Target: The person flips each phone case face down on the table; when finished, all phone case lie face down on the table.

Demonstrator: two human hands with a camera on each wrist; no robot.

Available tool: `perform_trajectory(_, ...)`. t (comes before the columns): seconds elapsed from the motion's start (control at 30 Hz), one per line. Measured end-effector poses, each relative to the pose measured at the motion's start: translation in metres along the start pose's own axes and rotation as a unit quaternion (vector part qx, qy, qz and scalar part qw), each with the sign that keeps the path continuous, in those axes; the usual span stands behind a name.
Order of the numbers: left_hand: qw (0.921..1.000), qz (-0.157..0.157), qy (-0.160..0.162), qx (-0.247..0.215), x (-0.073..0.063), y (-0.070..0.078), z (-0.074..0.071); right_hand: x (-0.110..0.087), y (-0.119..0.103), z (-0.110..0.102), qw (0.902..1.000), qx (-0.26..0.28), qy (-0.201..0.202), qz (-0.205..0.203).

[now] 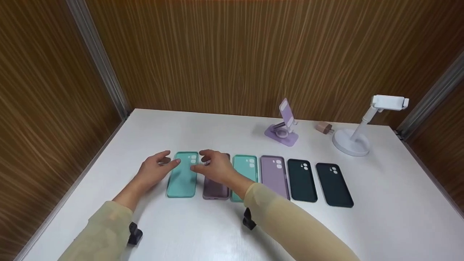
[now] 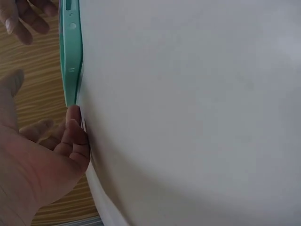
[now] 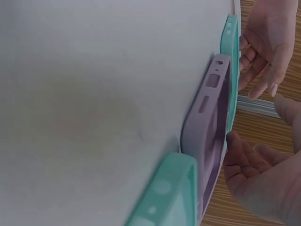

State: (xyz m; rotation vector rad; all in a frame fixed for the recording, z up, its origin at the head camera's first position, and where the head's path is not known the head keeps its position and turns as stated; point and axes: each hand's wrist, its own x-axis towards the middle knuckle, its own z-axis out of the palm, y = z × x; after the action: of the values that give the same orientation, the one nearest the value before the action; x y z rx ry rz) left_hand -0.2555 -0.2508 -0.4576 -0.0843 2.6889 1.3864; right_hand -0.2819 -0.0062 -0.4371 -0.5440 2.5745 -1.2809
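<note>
In the head view, a teal phone case lies flat at the left end of a row, camera cutouts toward the back. My left hand is at its left side, thumb over the near face, fingers loosely bent and holding nothing. Over the neighbouring dark purple case hovers my right hand, its thumb reaching toward the teal case's right edge; it partly hides the purple one. The left wrist view shows left fingertips right at the end of the teal case. Relaxed right fingers show beside the purple case.
Rightward the row continues with a second teal case, a lavender case and two dark cases, all on a white table. Behind stand a purple phone stand, a charger plug and a white phone stand.
</note>
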Motion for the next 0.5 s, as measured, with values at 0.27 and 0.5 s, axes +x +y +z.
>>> perform_trajectory(0.27,0.9994,-0.023,-0.006,-0.024,0.004,-0.003,0.003,0.003,0.005,0.007,0.9998,0.010,-0.012,0.013)
perform_trajectory(0.5,0.9997,-0.023,-0.008,-0.001,0.006,-0.005,0.005,0.008,0.012,0.014,0.9991,-0.039,-0.015,0.003)
